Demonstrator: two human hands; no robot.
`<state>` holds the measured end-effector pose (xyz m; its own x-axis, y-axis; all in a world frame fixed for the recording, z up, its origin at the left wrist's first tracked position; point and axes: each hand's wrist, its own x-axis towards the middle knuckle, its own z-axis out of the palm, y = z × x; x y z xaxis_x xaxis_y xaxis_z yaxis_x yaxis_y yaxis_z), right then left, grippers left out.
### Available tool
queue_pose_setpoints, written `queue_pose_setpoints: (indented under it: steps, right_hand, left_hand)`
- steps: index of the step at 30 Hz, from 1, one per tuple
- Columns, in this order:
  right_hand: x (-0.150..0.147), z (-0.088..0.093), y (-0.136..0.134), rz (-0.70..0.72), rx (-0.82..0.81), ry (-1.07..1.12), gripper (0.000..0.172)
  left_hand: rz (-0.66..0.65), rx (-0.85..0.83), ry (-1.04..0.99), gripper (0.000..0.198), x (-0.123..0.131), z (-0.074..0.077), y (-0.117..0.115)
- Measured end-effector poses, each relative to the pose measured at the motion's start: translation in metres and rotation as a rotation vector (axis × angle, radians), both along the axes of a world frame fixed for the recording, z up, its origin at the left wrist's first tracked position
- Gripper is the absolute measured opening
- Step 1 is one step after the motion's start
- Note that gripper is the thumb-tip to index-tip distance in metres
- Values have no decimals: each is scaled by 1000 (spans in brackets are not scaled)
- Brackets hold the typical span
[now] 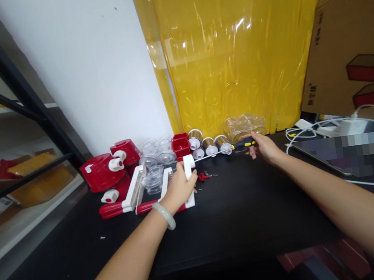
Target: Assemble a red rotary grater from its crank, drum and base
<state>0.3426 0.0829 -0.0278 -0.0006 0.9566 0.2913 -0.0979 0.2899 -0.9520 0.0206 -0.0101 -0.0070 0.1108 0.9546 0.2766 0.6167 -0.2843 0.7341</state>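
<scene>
My left hand (pixel 180 187), with a pale bangle on its wrist, is closed around a white and red crank handle part (pixel 188 169) standing on the black table (pixel 244 210). My right hand (pixel 264 147) grips the yellow and black handle of a long screwdriver (pixel 244 143). Its thin shaft runs left and its tip meets the top of the white part. A small red piece and a few loose screws (pixel 203 176) lie just right of my left hand.
More white and red crank handles (pixel 126 202), red housings (pixel 103 170), clear plastic cups (pixel 156 155), metal drum blades (pixel 208 145) and clear covers (pixel 245 125) crowd the table's back. Yellow film hangs behind. White cables, chargers and cardboard boxes sit right; a black shelf frame stands left.
</scene>
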Motion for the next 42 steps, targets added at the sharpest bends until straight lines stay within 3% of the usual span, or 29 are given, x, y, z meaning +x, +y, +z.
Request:
queue_pose_setpoints:
  steps: [2, 7, 21, 28, 37, 42]
  right_hand:
    - [-1, 3, -1, 5, -68, -26, 50]
    - [-4, 9, -4, -15, -109, 102, 30]
    - [0, -1, -1, -35, 35, -34, 33]
    - [-3, 7, -2, -64, -80, 101, 20]
    - [-1, 1, -1, -25, -38, 37, 20]
    - [0, -3, 1, -51, 27, -7, 36]
  left_hand:
    - [5, 1, -6, 30, 0, 0, 0]
    - [0, 5, -15, 29, 0, 0, 0]
    - [10, 14, -24, 32, 1, 1, 0]
    - [-11, 17, 2, 29, 1, 0, -2]
    - [-6, 11, 4, 28, 1, 1, -2]
    - [-10, 23, 7, 28, 0, 2, -1]
